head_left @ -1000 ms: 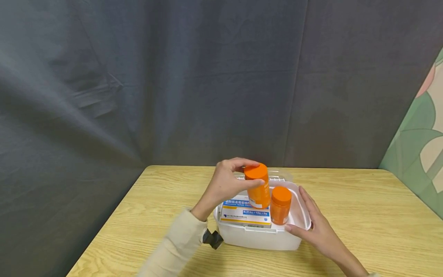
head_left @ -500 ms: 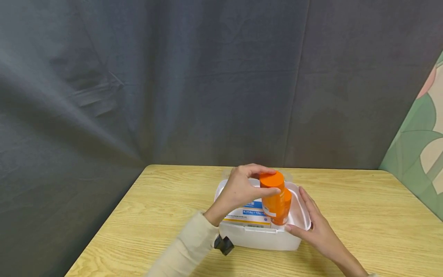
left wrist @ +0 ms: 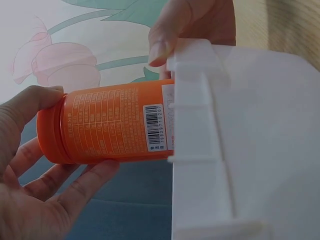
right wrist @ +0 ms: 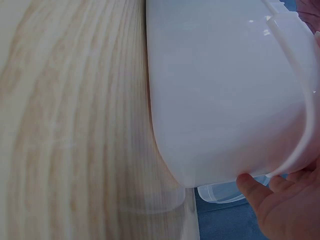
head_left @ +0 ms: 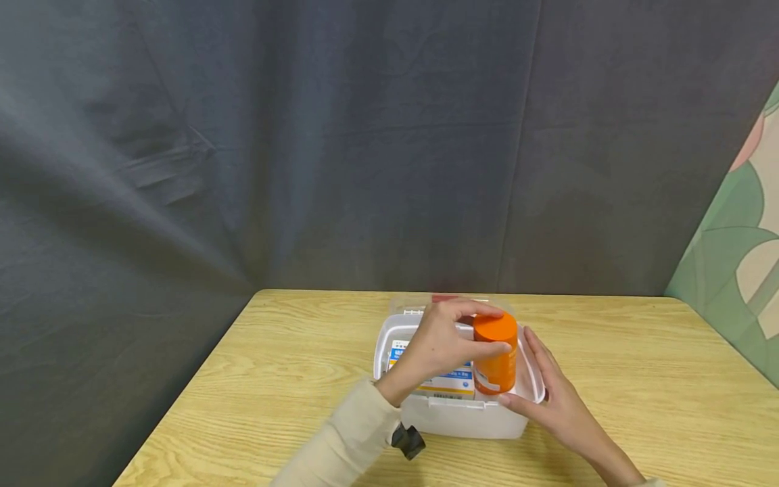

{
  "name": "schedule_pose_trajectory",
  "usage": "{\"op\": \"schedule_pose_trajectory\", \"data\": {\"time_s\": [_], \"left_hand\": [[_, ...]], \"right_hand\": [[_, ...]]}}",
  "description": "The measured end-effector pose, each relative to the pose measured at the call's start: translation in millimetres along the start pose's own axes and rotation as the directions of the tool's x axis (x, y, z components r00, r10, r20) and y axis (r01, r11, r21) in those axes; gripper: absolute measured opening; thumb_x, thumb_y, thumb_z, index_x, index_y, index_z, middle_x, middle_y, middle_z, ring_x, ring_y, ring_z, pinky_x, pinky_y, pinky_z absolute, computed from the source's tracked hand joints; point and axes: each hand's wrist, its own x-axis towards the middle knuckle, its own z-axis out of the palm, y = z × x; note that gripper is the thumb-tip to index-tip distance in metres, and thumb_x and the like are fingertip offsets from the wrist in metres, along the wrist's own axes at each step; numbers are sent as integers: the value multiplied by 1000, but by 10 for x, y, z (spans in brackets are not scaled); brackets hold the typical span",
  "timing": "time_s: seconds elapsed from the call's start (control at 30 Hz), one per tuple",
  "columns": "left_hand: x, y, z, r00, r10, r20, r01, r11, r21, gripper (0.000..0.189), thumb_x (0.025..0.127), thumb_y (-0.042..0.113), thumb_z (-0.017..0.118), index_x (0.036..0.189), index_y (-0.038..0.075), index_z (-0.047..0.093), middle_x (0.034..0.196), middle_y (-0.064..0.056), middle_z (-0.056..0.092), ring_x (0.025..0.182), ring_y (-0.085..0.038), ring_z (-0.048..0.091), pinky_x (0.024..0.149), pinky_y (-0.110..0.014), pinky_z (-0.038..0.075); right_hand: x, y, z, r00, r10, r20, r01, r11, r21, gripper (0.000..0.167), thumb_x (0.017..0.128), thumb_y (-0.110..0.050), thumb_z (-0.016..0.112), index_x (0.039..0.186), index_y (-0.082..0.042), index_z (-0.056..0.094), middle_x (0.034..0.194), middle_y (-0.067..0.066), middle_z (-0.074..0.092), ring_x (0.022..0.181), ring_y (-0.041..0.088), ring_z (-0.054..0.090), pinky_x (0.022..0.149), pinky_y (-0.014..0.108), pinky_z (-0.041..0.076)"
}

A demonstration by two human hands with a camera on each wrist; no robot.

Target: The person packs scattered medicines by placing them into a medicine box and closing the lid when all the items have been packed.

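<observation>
My left hand grips an orange bottle near its orange cap, thumb on one side and fingers on the other. In the left wrist view the bottle's lower end is hidden behind the wall of a white plastic box. A second orange bottle is hidden in the head view, behind the held one. Beside the held bottle, a white, blue and yellow medicine carton lies in the box, partly covered by my left hand. My right hand rests against the box's right front corner, its fingers extended along the side and its thumb at the front rim.
The box stands on a light wooden table. A transparent lid lies behind it, with a reddish patch showing there. A dark curtain hangs along the table's back edge, and a patterned panel is at the right.
My left hand has moved right and down with the orange bottle, lowering it into the box. The other orange bottle has become hidden behind it. My right hand has stayed at the box.
</observation>
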Motion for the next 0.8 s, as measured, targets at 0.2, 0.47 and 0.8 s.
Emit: {"op": "schedule_pose_trajectory", "data": {"time_s": [0.2, 0.47, 0.8], "left_hand": [[-13, -18, 53, 1000, 3, 24, -3, 1000, -2, 35, 78, 16, 84, 111, 12, 73, 109, 12, 66, 88, -1, 59, 74, -18, 53], [-29, -59, 146, 999, -11, 44, 11, 1000, 0, 36, 78, 13, 83, 113, 11, 73, 109, 8, 68, 88, 2, 59, 74, -15, 52], [-38, -120, 229, 994, -77, 75, 76, 997, 14, 36, 78, 12, 83, 113, 13, 73, 106, 11, 66, 85, 0, 58, 73, -14, 51]], "right_hand": [[1, 2, -1, 1000, -29, -5, 29, 1000, 8, 102, 82, -16, 77, 155, -36, 8, 160, 11, 8, 139, 49, 12, 92, 81, 19], [-7, 12, -13, 999, -50, -13, 50, 999, 3, 103, 81, -15, 78, 155, -35, 9, 160, 13, 10, 138, 48, 15, 93, 80, 21], [-17, 7, -15, 999, -44, 2, 44, 999, 2, 103, 82, -15, 77, 155, -34, 7, 160, 14, 8, 138, 50, 15, 91, 80, 22]]}}
